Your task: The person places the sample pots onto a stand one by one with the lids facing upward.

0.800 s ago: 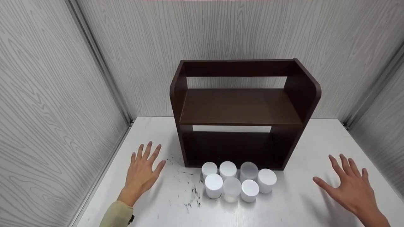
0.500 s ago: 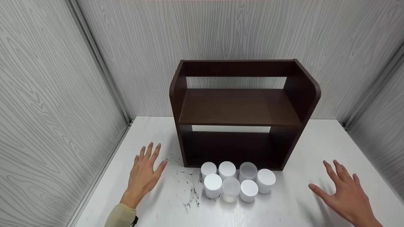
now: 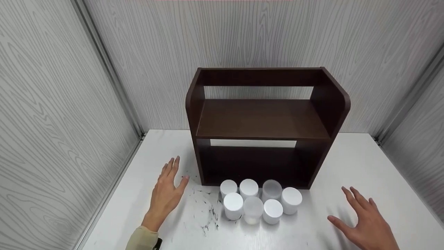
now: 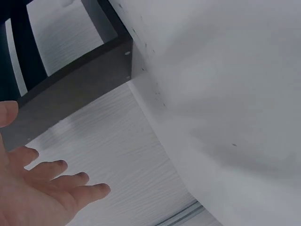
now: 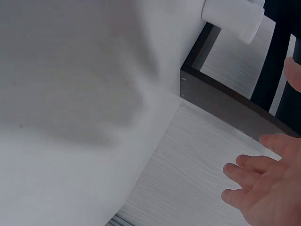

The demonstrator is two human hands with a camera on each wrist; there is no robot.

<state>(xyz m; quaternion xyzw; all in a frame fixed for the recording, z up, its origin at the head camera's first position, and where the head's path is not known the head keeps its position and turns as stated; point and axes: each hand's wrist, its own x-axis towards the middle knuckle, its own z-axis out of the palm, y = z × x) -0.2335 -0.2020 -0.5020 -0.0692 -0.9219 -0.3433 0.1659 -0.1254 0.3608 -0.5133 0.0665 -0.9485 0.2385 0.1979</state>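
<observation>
Several small round tubs stand upright in two rows before a dark brown shelf [image 3: 263,119]. Most are opaque white, like the front-left white tub [image 3: 233,205] and the rightmost white tub [image 3: 291,200]; a translucent tub [image 3: 253,209] is in the front row and another translucent tub [image 3: 272,190] behind it. My left hand [image 3: 165,194] hovers over the table left of the tubs, fingers spread and holding nothing. On the other side, my right hand [image 3: 368,222] is apart from the tubs, thumb stretched toward them, also holding nothing. In the right wrist view a white tub [image 5: 233,16] shows at the top.
The shelf has two levels, and the tubs stand close against its lower front edge. Dark scuff marks [image 3: 210,211] lie on the white table [image 3: 138,194] left of the tubs. Wood-grain panels [image 3: 55,121] enclose the table at the left, back and right.
My left hand has moved a little to the right and turned more sideways. My right hand has come left and nearer the front, closer to the tubs. The tubs and shelf stay put.
</observation>
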